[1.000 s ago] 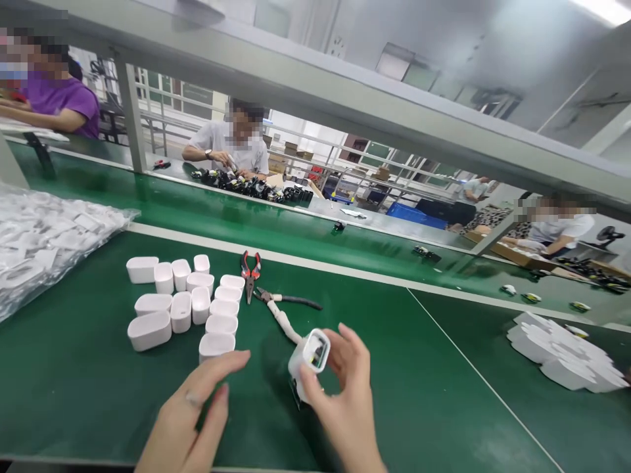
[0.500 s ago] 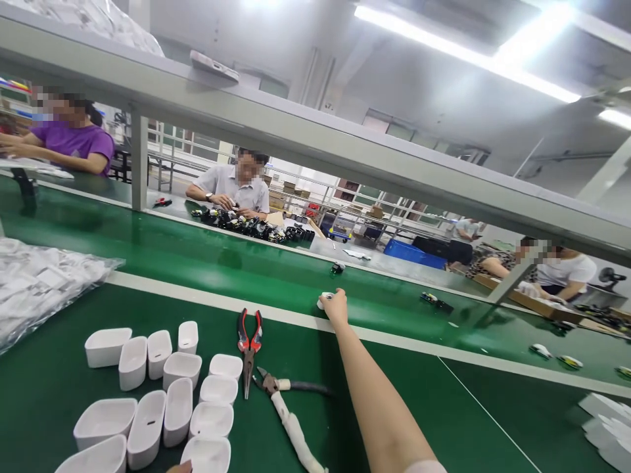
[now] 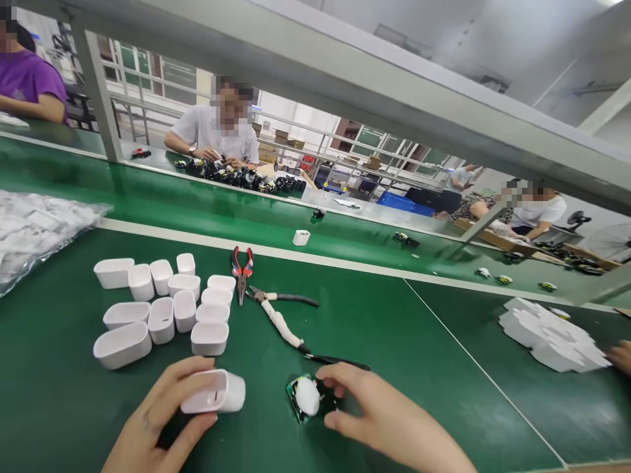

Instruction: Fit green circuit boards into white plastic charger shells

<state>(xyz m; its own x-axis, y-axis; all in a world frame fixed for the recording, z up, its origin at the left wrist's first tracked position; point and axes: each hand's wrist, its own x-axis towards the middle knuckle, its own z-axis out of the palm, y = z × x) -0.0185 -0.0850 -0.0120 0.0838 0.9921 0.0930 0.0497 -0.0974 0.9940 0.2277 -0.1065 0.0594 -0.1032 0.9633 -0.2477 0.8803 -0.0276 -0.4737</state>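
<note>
My left hand (image 3: pixel 165 417) grips a white plastic housing (image 3: pixel 231 392), tipped on its side with its open mouth facing left. My right hand (image 3: pixel 362 407) has thumb and fingers apart beside a small circuit board (image 3: pixel 306 397) with a round white part on top. Whether the fingertips touch the board I cannot tell. Several more white housings (image 3: pixel 162 320) stand open side up at the left. Red-handled long-nose pliers (image 3: pixel 241 272), cutting pliers with a white-wrapped handle (image 3: pixel 280 322) and dark tweezers (image 3: pixel 340 361) lie beyond my hands.
One white housing (image 3: pixel 301 238) stands on the green belt (image 3: pixel 211 217). A clear bag of white parts (image 3: pixel 39 226) lies left; stacked white pieces (image 3: pixel 552 335) lie right, near another person's hand (image 3: pixel 622 358). A grey beam (image 3: pixel 315 66) crosses overhead. Co-workers sit across the belt.
My right hand has let go of the white housing on the belt and come back near the circuit board. My left hand has come into view holding a housing. The view has tilted down.
</note>
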